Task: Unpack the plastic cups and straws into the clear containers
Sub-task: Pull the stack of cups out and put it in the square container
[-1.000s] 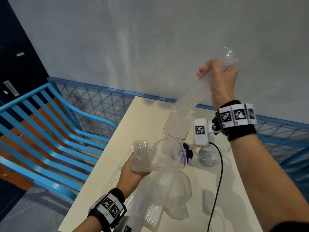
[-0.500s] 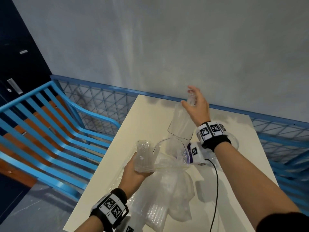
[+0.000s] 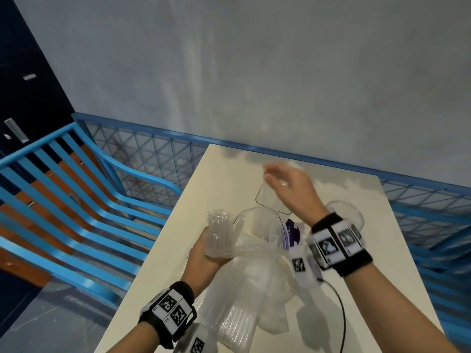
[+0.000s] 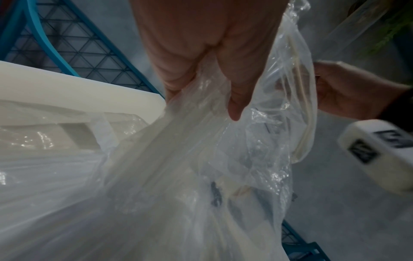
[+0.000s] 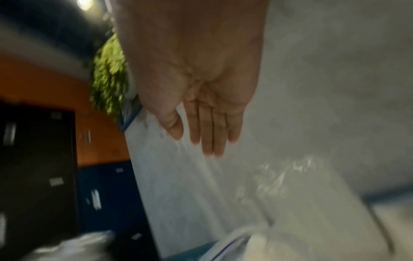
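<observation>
My left hand [image 3: 207, 253] grips the bunched neck of a clear plastic bag [image 3: 220, 234] above the cream table; in the left wrist view its fingers [image 4: 232, 98] pinch the crinkled film of the bag [image 4: 201, 176]. My right hand [image 3: 284, 183] hovers over a tall clear square container [image 3: 267, 202], fingers straight and holding nothing. In the blurred right wrist view the right hand [image 5: 205, 130] is flat and empty. A packet of clear straws [image 3: 237, 324] lies near the front, under a loose bag [image 3: 257, 284].
A round clear container [image 3: 254, 225] stands in front of the square one, another clear tub [image 3: 349, 212] at the right, and a purple-labelled item [image 3: 290, 230] between them. A black cable [image 3: 342, 317] crosses the table [image 3: 224, 174]. A blue slatted bench [image 3: 76, 212] stands left, blue mesh railing [image 3: 153, 159] behind.
My right hand came down from high, where it gripped a long clear bundle, to the square container, and now holds nothing. The left hand has kept its hold on the bag.
</observation>
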